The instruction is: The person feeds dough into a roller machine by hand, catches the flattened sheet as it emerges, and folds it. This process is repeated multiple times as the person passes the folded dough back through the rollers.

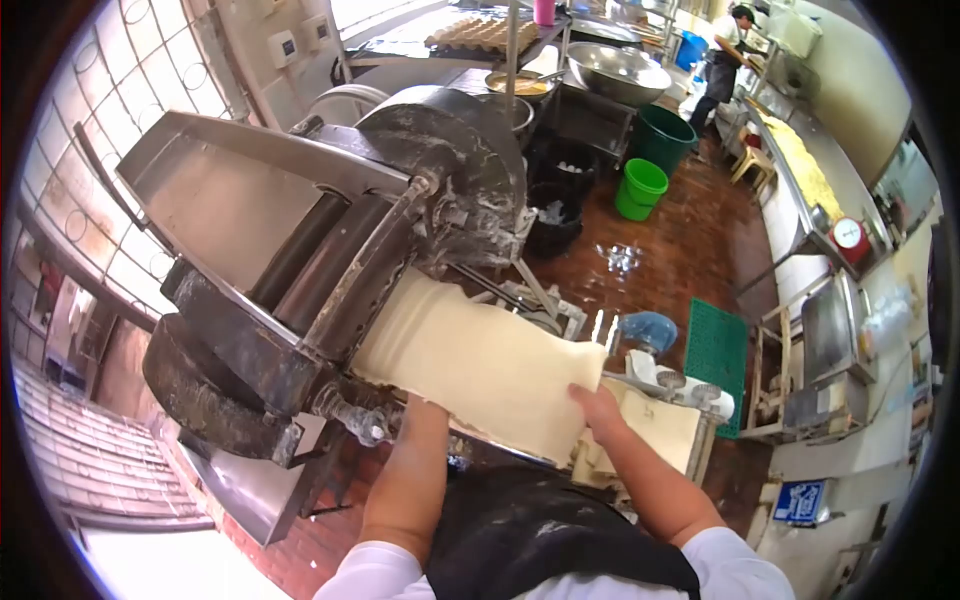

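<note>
A wide pale sheet of dough (480, 360) stretches from the metal rollers (335, 250) of a large machine toward my body. My right hand (595, 408) grips the sheet's far right edge, thumb and fingers on the dough. My left hand (425, 408) reaches under the sheet near its left part, and its fingers are hidden beneath the dough. More folded dough (655, 425) lies on a surface to the right of my right hand. The machine's metal tray (225, 205) slopes up behind the rollers.
A green bucket (641, 188) and a dark green bin (662, 138) stand on the brown floor. Egg trays (483, 33) and a steel bowl (618, 72) sit at the back. Another person (722, 70) stands by the far right counter, with a red scale (849, 238) nearer.
</note>
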Available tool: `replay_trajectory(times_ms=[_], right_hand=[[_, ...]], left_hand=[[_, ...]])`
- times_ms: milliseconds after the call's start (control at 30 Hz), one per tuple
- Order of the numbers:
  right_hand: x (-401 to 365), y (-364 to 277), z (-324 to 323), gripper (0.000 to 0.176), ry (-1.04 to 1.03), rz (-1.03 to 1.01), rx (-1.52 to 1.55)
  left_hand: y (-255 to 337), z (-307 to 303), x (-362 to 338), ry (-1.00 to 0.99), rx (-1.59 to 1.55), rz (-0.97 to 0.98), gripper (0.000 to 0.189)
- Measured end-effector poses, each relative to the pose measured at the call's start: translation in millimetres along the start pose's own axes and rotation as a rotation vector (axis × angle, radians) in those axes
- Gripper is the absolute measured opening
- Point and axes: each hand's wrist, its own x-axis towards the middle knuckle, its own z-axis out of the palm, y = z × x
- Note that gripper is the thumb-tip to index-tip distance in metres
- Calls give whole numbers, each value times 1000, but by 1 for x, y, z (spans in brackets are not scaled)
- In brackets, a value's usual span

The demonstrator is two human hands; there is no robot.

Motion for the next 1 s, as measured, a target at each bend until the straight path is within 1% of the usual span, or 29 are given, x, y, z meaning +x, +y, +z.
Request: replay_trajectory(times_ms=[33, 100, 167, 200, 267, 300, 367, 400, 433, 467, 500, 567, 600, 667, 767, 800, 867, 900, 967, 1000], right_hand=[[-3, 1, -4, 34, 26, 95, 56], [-4, 11, -12, 35, 17, 110, 82], [2, 22, -23, 39, 10, 266, 270], [-2, 17, -22, 39, -1, 270, 263], [-17, 4, -20, 42, -12, 288, 385], [-22, -2, -19, 42, -24, 295, 378], [-32, -16, -18, 43, -107, 238, 415], [-37, -26, -16, 43, -111, 243, 416], [-43, -38, -14, 44, -172, 204, 433], [-48, -51, -10, 45, -232, 161, 450], [-53, -66, -5, 45, -233, 158, 455], [-62, -101, 12, 49, -416, 24, 513], [-66, -119, 23, 49, -418, 12, 520], [-74, -155, 50, 53, -592, -121, 572], [-92, -206, 96, 55, -661, -210, 611], [-94, -220, 111, 55, -663, -219, 610], [-94, -244, 145, 55, -772, -248, 650], [-93, -251, 164, 55, -773, -258, 648], [-88, -263, 203, 57, -761, -213, 654], [-86, -266, 216, 55, -813, -118, 589]], left_hand=[[9, 2, 1, -2, -2, 18, 56], [32, 7, 2, -19, -35, 38, 57], [54, 7, 3, -67, -120, 49, 56], [66, 6, 5, -99, -175, 52, 56], [93, 3, 11, -180, -305, 49, 56], [111, -1, 17, -228, -391, 44, 55], [136, -19, 26, -313, -552, 15, 55], [146, -31, 34, -347, -636, 2, 55], [156, -41, 44, -370, -701, -9, 55], [159, -59, 58, -374, -767, -25, 54], [161, -79, 79, -367, -839, -45, 54], [156, -133, 127, -321, -959, -70, 54], [152, -163, 152, -289, -1012, -70, 54], [141, -227, 203, -217, -1099, -44, 53], [112, -317, 267, -136, -1207, 31, 53], [97, -340, 280, -125, -1241, 56, 53], [69, -377, 304, -118, -1306, 106, 52], [52, -393, 315, -123, -1333, 133, 52], [10, -418, 335, -155, -1375, 192, 52], [-14, -428, 346, -189, -1390, 230, 52]])
